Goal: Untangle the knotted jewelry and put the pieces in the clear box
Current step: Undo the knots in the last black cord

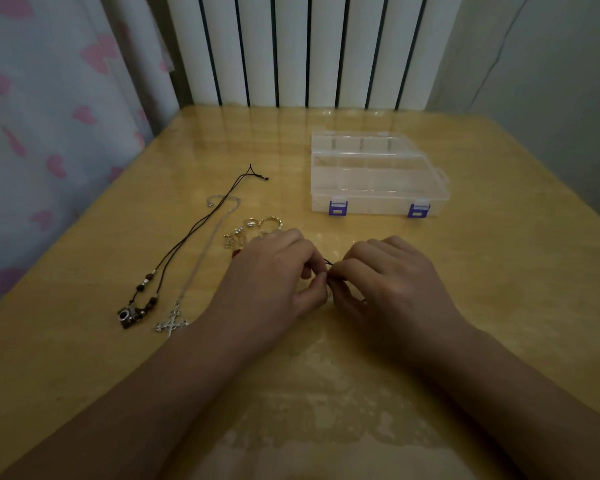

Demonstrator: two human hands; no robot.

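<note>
Two hands meet fingertip to fingertip, the left hand (274, 271) and right hand (388, 282) each pinching a thin dark cord (328, 262), probably to pick its knot apart. Just left of that pinch lie small rings (269, 221); further left, two pendant necklaces (174, 258) are already straightened. Beyond the right hand, the clear box (378, 181) sits latched.
</note>
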